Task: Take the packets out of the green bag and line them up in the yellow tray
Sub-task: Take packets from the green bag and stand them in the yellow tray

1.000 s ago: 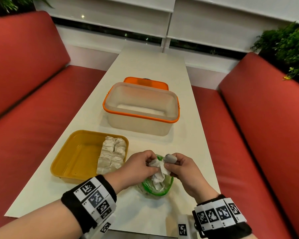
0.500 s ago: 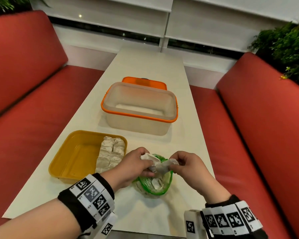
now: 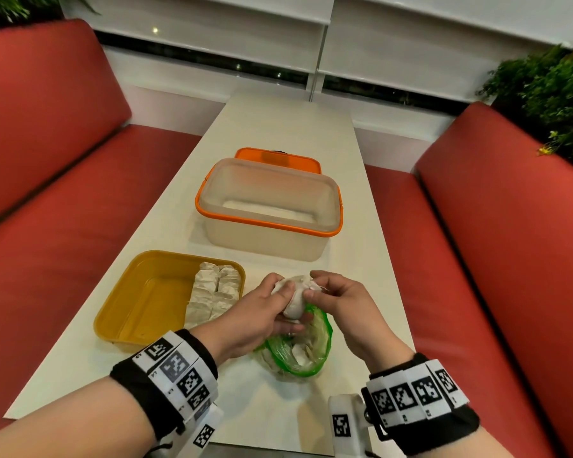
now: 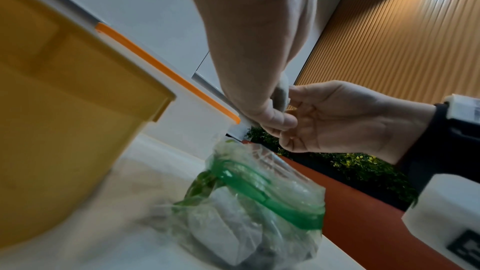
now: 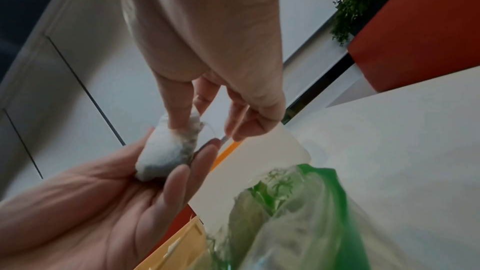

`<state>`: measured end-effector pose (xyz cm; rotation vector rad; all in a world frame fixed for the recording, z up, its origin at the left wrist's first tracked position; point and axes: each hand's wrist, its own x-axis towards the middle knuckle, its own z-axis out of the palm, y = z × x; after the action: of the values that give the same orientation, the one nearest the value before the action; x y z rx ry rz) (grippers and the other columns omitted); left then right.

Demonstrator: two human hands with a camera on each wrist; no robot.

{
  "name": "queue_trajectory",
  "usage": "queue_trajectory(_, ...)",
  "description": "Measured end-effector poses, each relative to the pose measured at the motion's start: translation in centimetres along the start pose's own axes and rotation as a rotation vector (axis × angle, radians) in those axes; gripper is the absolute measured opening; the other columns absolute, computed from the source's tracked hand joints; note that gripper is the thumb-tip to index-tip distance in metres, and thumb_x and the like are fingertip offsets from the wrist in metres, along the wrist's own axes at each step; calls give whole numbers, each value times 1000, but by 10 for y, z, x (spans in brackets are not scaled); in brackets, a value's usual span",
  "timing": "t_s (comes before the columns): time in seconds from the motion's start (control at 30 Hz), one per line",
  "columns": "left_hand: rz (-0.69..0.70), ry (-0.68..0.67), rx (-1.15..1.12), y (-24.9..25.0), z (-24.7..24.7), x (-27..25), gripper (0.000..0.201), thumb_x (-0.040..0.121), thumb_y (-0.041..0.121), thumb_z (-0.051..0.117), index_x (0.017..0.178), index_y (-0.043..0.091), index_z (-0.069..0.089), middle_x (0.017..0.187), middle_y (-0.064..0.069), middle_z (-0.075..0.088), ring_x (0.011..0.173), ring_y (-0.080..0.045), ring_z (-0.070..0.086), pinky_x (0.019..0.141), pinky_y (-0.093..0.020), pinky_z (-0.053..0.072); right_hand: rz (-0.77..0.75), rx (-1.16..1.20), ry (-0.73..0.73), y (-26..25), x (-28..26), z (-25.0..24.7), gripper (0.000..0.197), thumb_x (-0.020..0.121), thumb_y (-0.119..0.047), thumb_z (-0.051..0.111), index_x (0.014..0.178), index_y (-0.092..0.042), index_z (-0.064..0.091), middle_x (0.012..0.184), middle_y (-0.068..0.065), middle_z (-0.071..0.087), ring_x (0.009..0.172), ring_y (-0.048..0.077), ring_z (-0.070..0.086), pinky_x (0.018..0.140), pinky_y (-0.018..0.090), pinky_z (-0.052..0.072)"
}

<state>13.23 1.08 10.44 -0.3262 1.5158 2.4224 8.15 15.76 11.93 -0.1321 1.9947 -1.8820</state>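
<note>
My left hand (image 3: pixel 262 312) cups one packet (image 3: pixel 295 299) in curled fingers, and my right hand (image 3: pixel 338 302) pinches its top corner. Both hands are raised above the green bag (image 3: pixel 298 352) on the worktop (image 3: pixel 278 127), beside the yellow tray (image 3: pixel 146 292).

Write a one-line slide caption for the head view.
Both hands, left hand and right hand, hold a white packet above the green bag, beside the yellow tray.
</note>
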Motion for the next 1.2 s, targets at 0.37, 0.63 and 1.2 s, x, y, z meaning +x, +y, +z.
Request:
queue_trajectory(0.37, -93, -226, -166, 12, -9, -9, 54, 83, 47, 52, 123, 9, 54, 107, -17, 62, 98, -31, 63, 84, -44, 54, -76, -101, -126, -22, 1, 8, 12, 82, 6, 64, 77, -5, 66, 66, 1, 64, 60, 7, 59, 59, 19, 48)
queue_trajectory(0.63, -73, -104, 26, 16, -23, -16, 34, 90, -3, 52, 119, 10, 40, 73, -8, 62, 61, -19, 63, 46, -22, 47, -290, -560, -35, -20, -4, 26, 15, 77, -11, 74, 78, -23, 64, 93, -4, 59, 79, 4, 54, 68, 7, 39)
queue_trajectory(1.2, 1, 97, -18, 28, -96, -68, 26, 96, 29, 46, 116, 14, 54, 82, -7, 62, 63, -15, 58, 48, -22, 46, -401, -835, -217, -32, -1, 103, 8, 87, -17, 61, 81, -21, 58, 71, -4, 59, 66, 10, 50, 62, 24, 40)
